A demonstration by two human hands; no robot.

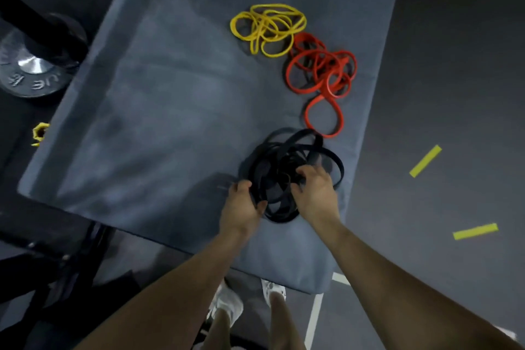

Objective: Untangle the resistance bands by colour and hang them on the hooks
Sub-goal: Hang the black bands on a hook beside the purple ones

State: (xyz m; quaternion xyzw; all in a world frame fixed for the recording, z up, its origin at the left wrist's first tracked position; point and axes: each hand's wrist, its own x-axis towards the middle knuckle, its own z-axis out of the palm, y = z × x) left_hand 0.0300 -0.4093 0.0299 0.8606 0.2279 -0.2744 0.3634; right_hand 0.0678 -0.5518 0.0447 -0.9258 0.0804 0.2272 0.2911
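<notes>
Three piles of resistance bands lie along the right side of a grey-blue mat (159,99): yellow bands (268,28) farthest away, red-orange bands (322,77) in the middle, and a tangle of black bands (287,167) nearest me. My left hand (241,204) grips the left edge of the black tangle, fingers curled round some strands. My right hand (315,187) holds the tangle's right side, its fingers hooked into the loops. No hooks are in view.
A weight plate on a barbell (31,68) lies on the dark floor left of the mat, with a black rack frame (42,239) at lower left. Yellow tape strips (425,161) mark the floor at right. My white shoes (227,307) stand at the mat's near edge.
</notes>
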